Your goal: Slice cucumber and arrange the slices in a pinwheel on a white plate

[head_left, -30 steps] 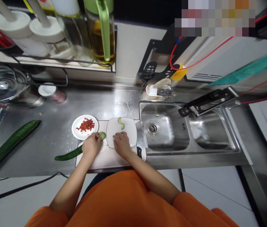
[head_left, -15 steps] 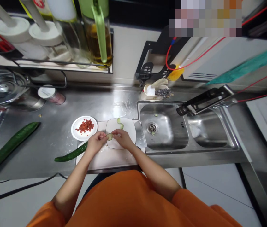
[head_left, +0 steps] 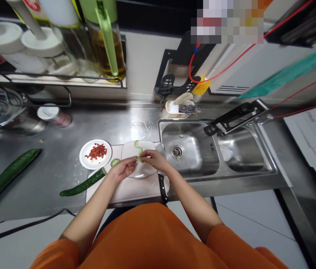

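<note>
At steel counter (head_left: 55, 158), square plate (head_left: 129, 150), sink (head_left: 195, 147)

The single view comes from a camera on the person's head, facing forward and steeply down, with the square white plate (head_left: 129, 151) near the middle. It is quite near: on the near side of the plate, the person's orange shirt (head_left: 152, 239) fills the lower edge. The view is broad enough to hold the whole double-bowl sink (head_left: 197, 158) right of the plate and, beyond it to the left, the condiment rack (head_left: 71, 83).
</note>
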`<state>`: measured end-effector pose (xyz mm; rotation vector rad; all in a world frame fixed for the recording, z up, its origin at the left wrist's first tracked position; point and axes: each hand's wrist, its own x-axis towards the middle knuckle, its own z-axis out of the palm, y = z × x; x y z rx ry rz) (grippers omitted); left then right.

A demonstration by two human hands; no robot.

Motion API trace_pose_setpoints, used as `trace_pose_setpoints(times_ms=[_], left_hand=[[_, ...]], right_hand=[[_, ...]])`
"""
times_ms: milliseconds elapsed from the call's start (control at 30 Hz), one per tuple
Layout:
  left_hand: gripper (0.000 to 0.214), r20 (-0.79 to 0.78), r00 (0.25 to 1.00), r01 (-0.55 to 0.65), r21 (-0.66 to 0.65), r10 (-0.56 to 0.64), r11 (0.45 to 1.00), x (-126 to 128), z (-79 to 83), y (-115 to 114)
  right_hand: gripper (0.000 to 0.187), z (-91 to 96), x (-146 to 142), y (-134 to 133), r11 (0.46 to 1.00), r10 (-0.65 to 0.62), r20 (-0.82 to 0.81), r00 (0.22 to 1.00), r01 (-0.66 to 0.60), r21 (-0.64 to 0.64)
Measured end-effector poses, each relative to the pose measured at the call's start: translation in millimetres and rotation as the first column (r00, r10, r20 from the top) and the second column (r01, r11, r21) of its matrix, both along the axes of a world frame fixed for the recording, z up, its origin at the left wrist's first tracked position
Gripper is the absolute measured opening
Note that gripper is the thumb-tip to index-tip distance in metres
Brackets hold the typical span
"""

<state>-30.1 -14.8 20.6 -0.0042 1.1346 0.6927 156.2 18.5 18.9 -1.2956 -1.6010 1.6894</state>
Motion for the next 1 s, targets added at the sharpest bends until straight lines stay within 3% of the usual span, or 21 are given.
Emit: trace_pose_setpoints(times_ms=[100,233,500,800,1000], left_hand=[[0.017,-0.161,0.987,0.047,0.100,-0.030,0.994,-0.4,-9.9,4.5],[0.030,-0.405,0.914,0.113,0.201,-0.023,0.973,2.0,-23.5,13.0],[0.027,-0.763,0.646,0.325,0.242,-0.028,0.914,9.8,-33.3,29.1],[0.017,-0.931,0.365,0.459,0.186,0.006,0.869,15.1,-30.1,37.9],[0.015,-0.960,0.281,0.512,0.154,0.004,0.845,17.2,-24.5,38.4]], right_hand=[[0.014,-3.2,5.8,9.6,0.999,-0.005,0.061,0.998,0.002,0.040],[0.012,-6.6,6.7,24.6,0.995,-0.023,0.230,0.973,-0.001,0.104],[0.013,-11.8,-4.5,48.3,0.975,-0.049,0.528,0.848,-0.074,0.209],[0.018,-10.6,-13.6,58.4,0.962,-0.032,0.725,0.688,-0.175,0.209],[0.021,-9.1,-17.0,59.9,0.963,-0.007,0.766,0.643,-0.201,0.178]])
